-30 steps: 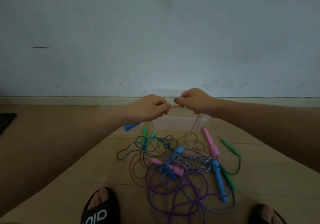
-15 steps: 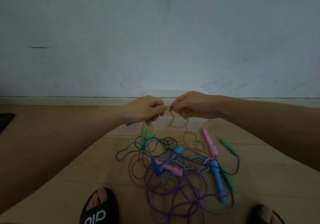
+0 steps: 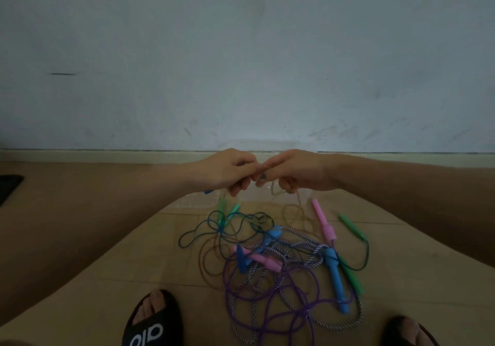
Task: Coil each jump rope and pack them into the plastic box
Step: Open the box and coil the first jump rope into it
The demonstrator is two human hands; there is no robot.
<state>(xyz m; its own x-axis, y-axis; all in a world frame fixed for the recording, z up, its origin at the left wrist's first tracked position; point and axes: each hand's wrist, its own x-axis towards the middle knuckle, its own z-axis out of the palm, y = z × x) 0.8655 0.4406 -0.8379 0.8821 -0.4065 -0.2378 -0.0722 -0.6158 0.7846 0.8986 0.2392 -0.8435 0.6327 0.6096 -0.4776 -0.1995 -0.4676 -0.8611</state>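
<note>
While both hands, left hand (image 3: 227,170) and right hand (image 3: 292,170), pinch a tan rope (image 3: 290,211), other ropes (image 3: 281,273) remain tangled; box (image 3: 192,201) apparently unfilled.

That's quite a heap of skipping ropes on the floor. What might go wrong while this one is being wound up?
1. The pale rope that the left hand and right hand hold trails down into the tangled pile; pulling may drag other ropes along or tighten a knot.
2. The hands meet on a thin cord, so a loop could slip free and uncoil.
3. Loops lie close to the sandalled foot; a step might snag them.
</note>
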